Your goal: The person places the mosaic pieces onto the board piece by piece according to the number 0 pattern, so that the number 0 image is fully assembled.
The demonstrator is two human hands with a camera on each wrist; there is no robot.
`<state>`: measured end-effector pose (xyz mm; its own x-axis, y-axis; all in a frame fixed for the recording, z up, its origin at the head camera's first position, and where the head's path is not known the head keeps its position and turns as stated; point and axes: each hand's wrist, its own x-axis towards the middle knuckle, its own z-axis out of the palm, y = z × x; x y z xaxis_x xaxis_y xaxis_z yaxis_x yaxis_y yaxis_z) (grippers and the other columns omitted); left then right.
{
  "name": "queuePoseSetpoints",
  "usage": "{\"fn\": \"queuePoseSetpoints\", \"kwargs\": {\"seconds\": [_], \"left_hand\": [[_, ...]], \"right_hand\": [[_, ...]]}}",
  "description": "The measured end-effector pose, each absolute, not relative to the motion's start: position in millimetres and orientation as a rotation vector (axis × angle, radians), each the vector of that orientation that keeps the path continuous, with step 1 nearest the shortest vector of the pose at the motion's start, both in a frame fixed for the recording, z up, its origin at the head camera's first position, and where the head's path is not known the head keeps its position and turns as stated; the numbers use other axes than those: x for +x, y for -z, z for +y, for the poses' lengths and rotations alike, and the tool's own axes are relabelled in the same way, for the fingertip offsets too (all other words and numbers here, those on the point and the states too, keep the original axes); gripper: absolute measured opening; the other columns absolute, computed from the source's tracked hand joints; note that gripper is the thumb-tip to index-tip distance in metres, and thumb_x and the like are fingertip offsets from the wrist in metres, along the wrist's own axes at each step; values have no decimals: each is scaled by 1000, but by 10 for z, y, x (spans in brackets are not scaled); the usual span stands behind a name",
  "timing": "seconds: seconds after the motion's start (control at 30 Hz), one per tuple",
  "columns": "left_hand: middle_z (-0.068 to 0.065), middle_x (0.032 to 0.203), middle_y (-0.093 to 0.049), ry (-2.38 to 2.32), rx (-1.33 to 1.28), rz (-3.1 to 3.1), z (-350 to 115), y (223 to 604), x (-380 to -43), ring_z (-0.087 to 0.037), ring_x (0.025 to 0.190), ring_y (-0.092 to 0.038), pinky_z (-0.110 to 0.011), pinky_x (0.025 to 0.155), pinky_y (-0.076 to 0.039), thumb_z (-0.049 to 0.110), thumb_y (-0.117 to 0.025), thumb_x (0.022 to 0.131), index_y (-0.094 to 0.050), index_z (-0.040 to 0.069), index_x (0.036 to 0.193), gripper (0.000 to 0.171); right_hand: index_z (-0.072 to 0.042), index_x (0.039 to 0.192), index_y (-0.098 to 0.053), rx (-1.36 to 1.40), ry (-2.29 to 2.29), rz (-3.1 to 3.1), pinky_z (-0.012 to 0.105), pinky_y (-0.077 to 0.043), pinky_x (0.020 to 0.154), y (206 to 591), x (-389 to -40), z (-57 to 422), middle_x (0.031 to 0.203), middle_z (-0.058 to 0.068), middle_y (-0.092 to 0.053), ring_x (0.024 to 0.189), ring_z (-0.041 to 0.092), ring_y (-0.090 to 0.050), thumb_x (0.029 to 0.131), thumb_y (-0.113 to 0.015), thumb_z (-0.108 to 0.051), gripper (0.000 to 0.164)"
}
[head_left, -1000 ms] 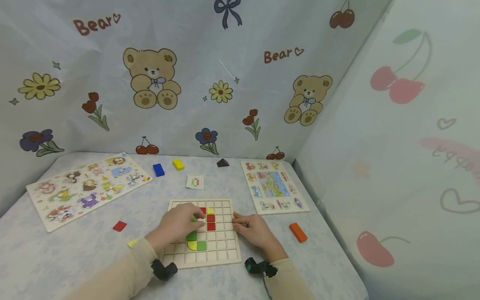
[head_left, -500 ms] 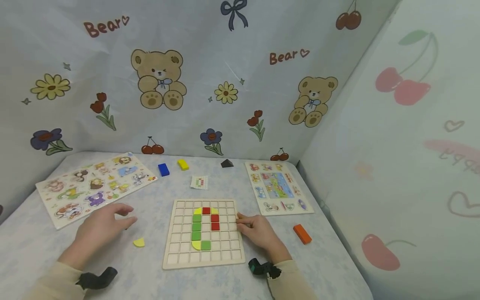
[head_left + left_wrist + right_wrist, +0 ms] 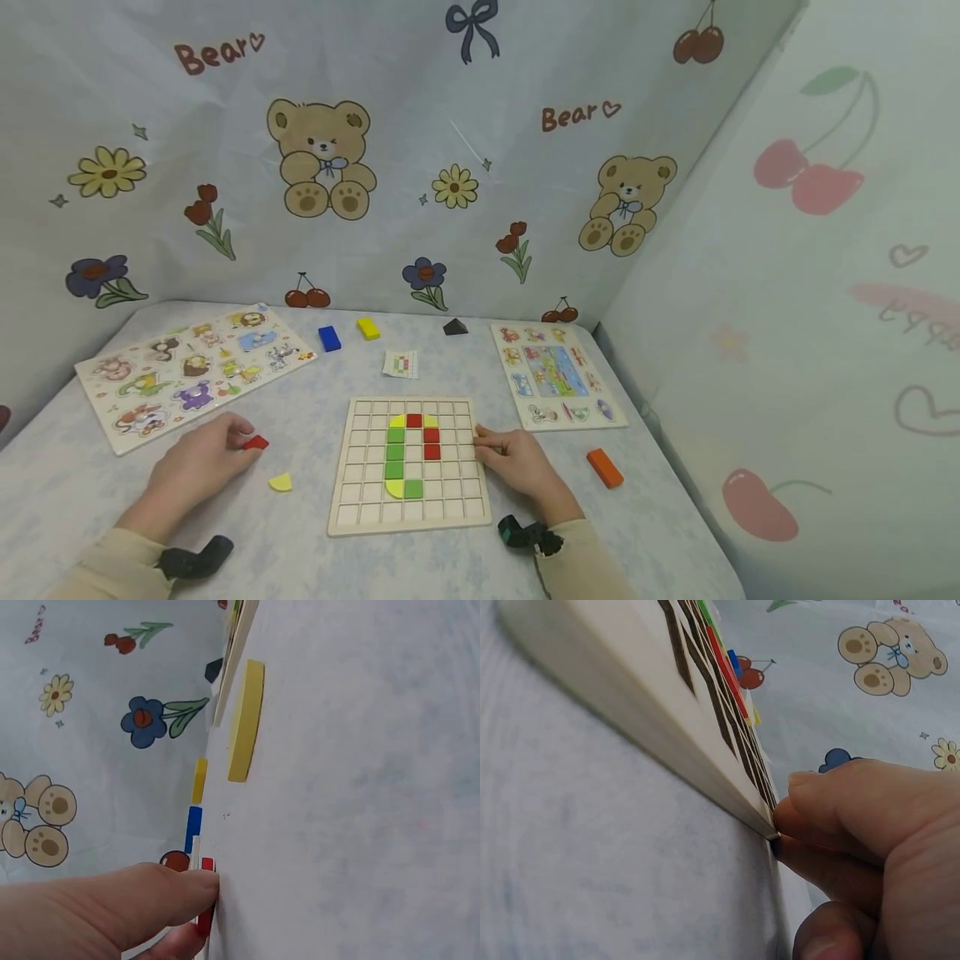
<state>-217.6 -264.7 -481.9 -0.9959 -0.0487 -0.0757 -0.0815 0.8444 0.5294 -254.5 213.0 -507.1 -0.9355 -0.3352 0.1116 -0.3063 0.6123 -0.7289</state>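
My left hand (image 3: 197, 463) pinches a red square tile (image 3: 256, 442) between thumb and fingers, low over the table to the left of the grid board. In the left wrist view the red tile (image 3: 205, 921) stands between thumb and fingertip. A yellow quarter-round tile (image 3: 281, 482) lies just right of that hand. The wooden grid board (image 3: 457, 492) bears green, red and yellow tiles set in a ring with a gap at the lower right. At its right edge, my right hand (image 3: 521, 468) holds the rim; the right wrist view shows fingers at the board's edge (image 3: 660, 742).
A small pattern card (image 3: 401, 364) lies behind the board. Blue (image 3: 329, 338), yellow (image 3: 368, 328) and dark (image 3: 455, 327) blocks stand farther back. An orange block (image 3: 604, 468) is at right. Animal (image 3: 187, 367) and picture (image 3: 555, 371) puzzle boards flank the table.
My left hand has moved from the grid board leftward to the table and taken hold of the red tile. A red tile now shows fully at the ring's top. The right hand stays at the rim.
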Motion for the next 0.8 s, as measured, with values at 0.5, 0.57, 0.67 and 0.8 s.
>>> {"fn": "queuePoseSetpoints", "kwargs": {"seconds": [0.5,0.57,0.67,0.8], "left_hand": [[4,104,-71,-887,296,3001,-1583,4433,-2165,-16,76,-53,-31,62,-44,27,-83,86,-75,25,97,14],[6,102,-71,-875,348,2990,-1375,4407,-2174,-15,79,-56,-32,64,-46,27,-84,86,-75,26,95,13],[9,100,-70,-870,431,2969,-1091,4417,-2184,-15,88,-62,-35,71,-51,26,-84,86,-74,27,91,12],[13,94,-68,-884,542,2910,-814,4511,-2197,-11,87,-62,-35,72,-51,25,-83,86,-72,29,85,12]], "right_hand": [[-13,118,-79,-524,1213,2825,48,-47,108,5090,-2536,2180,138,2,-66,131,24,-61,98,-71,-27,25],[-13,118,-78,-525,1212,2821,48,-47,108,5080,-2537,2178,139,3,-65,132,24,-61,99,-71,-28,26],[-12,118,-78,-541,1220,2815,48,-47,108,5071,-2544,2171,138,3,-65,132,24,-61,99,-70,-28,26],[-11,118,-78,-579,1239,2788,49,-48,108,5075,-2549,2149,138,5,-66,131,25,-62,99,-70,-27,26]]}}
